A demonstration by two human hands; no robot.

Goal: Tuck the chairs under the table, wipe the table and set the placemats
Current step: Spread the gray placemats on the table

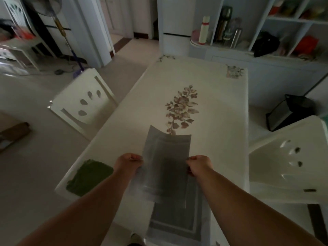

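A green cloth (89, 177) lies on the worktop (204, 82) near its left edge, with one chair (83, 102) at each side. Left hand (128, 162) and right hand (199, 165) each pinch a side of a grey placemat (165, 167), raised over another placemat (174, 221) whose near end is cut off.

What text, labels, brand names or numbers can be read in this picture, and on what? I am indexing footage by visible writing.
No text can be read.
The grey placemats held by the left hand and right hand show only plain borders.
The table bears only flower prints.
The bottles and red boxes on the shelf are too blurred to read.
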